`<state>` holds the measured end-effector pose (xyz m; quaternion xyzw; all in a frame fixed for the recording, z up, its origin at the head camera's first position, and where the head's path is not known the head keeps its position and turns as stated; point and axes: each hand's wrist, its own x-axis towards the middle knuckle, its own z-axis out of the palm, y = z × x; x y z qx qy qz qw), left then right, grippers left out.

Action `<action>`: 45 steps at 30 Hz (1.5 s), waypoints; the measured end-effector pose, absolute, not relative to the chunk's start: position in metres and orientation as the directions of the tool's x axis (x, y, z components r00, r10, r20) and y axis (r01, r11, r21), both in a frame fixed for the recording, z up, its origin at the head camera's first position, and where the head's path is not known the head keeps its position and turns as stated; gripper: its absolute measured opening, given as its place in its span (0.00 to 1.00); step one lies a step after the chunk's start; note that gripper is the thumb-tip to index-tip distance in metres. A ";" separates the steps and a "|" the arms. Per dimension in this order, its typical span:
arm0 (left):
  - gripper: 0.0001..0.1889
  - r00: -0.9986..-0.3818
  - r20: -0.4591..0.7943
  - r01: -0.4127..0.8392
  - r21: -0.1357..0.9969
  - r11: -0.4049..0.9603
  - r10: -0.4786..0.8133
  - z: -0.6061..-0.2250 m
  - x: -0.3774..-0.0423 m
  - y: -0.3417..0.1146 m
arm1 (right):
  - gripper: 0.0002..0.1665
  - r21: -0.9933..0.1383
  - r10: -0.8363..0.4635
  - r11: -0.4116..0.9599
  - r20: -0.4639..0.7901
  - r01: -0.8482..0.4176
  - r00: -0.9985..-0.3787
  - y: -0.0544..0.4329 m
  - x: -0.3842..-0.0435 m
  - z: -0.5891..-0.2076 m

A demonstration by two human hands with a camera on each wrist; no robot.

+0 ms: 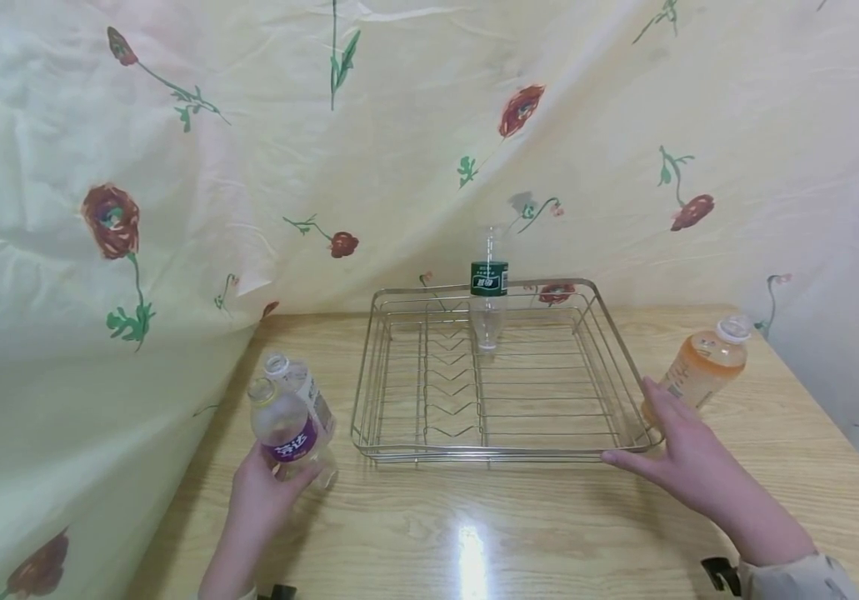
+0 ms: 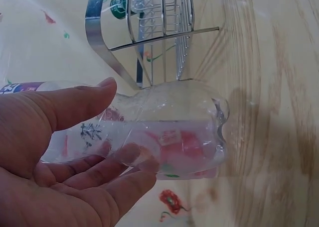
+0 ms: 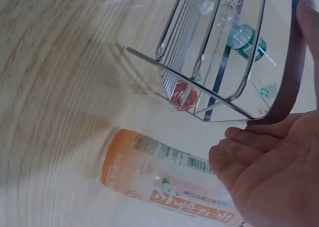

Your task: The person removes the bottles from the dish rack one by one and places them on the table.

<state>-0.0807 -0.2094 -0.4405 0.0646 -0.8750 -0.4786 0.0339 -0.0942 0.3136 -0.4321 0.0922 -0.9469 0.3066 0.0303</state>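
Observation:
My left hand [image 1: 267,492] grips a clear plastic bottle [image 1: 279,417] with a purple label, which stands up at the left of the table. A second clear bottle [image 1: 320,408] with a whitish label is right behind it and overlaps it. In the left wrist view my thumb and fingers [image 2: 99,105] lie on either side of the clear lower part of the bottle. My right hand [image 1: 695,467] holds the front right corner of a wire dish rack [image 1: 489,454], thumb at the front rim, index finger at the right rim. An orange-labelled bottle [image 3: 169,174] stands just beyond that hand.
A clear bottle [image 1: 489,312] with a green label stands out of the rack near its back, neck down. The rack sits on a wooden table [image 1: 414,525]. Flowered cloth [image 1: 249,150] hangs behind the table and along its sides.

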 end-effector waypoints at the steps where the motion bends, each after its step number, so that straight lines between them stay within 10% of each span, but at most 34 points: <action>1: 0.37 -0.989 -0.006 -0.083 0.842 0.533 -0.145 -0.441 -0.081 -0.210 | 0.75 -0.580 -0.159 0.791 0.115 -0.196 -0.981 0.314 -0.095 -0.433; 45: 0.44 -0.987 -0.045 -0.119 0.841 0.528 -0.152 -0.450 -0.086 -0.215 | 0.69 -0.595 -0.170 0.775 0.128 -0.213 -0.977 0.320 -0.099 -0.445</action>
